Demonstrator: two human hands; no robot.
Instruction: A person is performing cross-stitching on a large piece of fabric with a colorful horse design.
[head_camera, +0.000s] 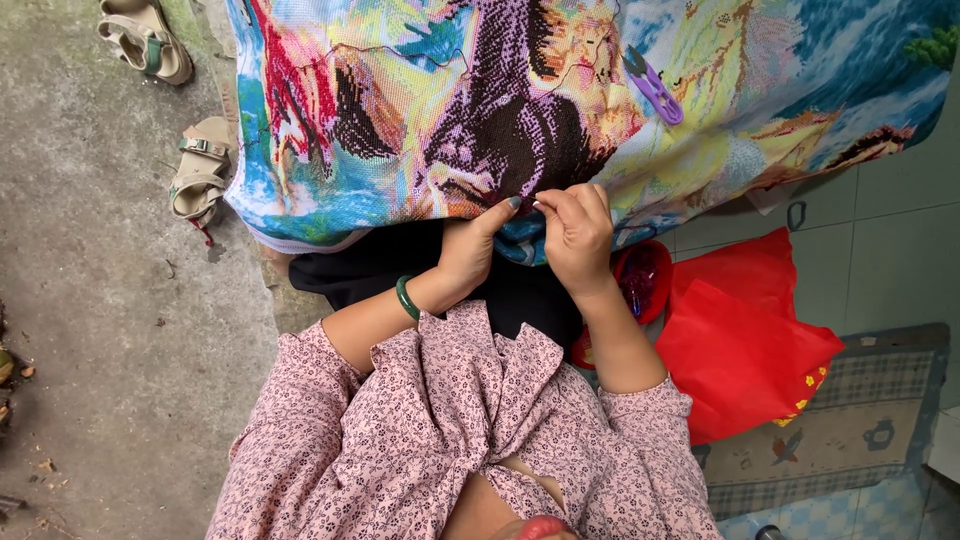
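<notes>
Pinching the near edge of our largely stitched embroidery (480, 110) with both hands, left hand (468, 250) under, right hand (575, 235) nipping thread, we leave only small patches unfilled, purple snips (652, 85) resting atop.

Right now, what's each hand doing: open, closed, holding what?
Left hand: closed on the lower edge of the colourful embroidered cloth, thumb on top.
Right hand: fingertips pinched shut at the same edge; what they pinch cannot be told.
</notes>
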